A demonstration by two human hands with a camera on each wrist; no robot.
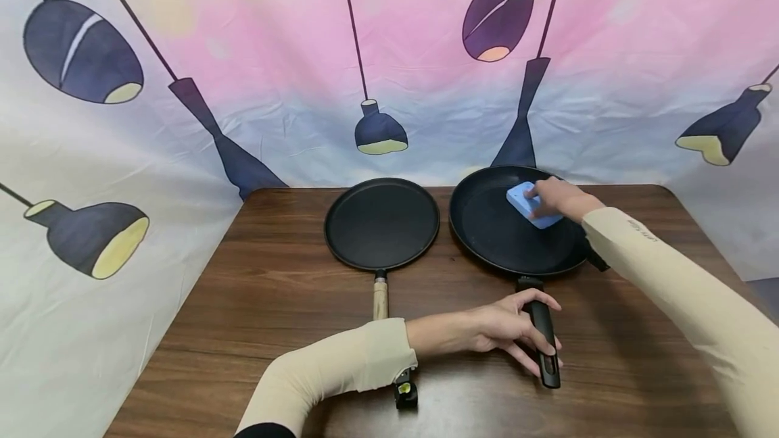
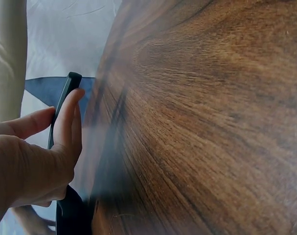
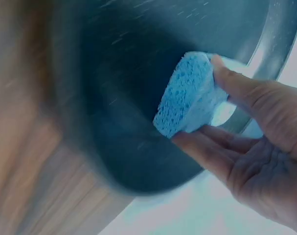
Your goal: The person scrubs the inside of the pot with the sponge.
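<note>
A black frying pan (image 1: 487,222) stands at the back right of the table, its black handle (image 1: 541,323) pointing toward the front. My left hand (image 1: 502,330) holds that handle between thumb and fingers; the left wrist view shows the handle (image 2: 65,103) pinched by the fingertips. Inside the pan, my right hand (image 1: 556,196) grips a light blue sponge (image 1: 528,205) against the inner surface. In the right wrist view, thumb and fingers hold the sponge (image 3: 185,95) by its edges, with its porous side showing.
A flat round black pan (image 1: 382,223) with a wooden handle (image 1: 380,297) lies left of the frying pan; my left forearm covers the handle's end. The wooden table (image 1: 274,289) ends at a printed cloth backdrop (image 1: 292,86) behind the pans.
</note>
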